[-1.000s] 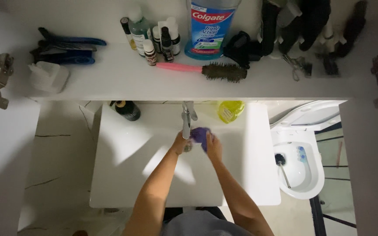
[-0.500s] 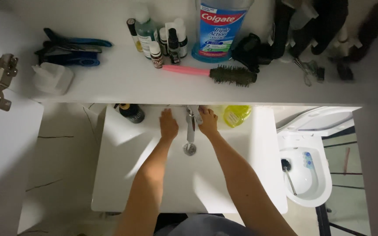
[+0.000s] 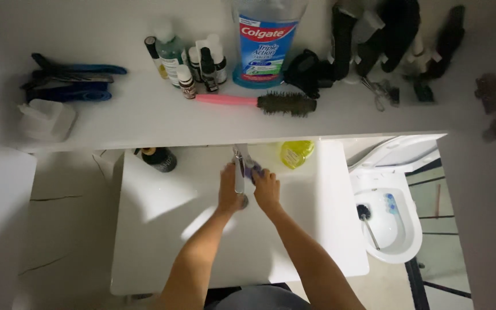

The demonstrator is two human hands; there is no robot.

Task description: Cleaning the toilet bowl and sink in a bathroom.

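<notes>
Overhanging the back of the white sink (image 3: 162,229), a shelf (image 3: 144,123) hides the base of the one chrome tap (image 3: 239,169). One left hand (image 3: 230,186) rests beside the tap spout; whether its fingers close on anything cannot be told. One right hand (image 3: 266,190) has its fingers closed on one purple cloth (image 3: 252,168), pressed against the tap and mostly covered by the hand. One dark bottle (image 3: 157,157) and one yellow bottle (image 3: 295,152) are partly cut off by the shelf edge. Shelf stock: one pink-handled round brush (image 3: 259,103), one large blue bottle (image 3: 262,49) cropped at the top, several small bottles (image 3: 188,60) too crowded to count. One toilet (image 3: 388,221), one brush in the bowl.
</notes>
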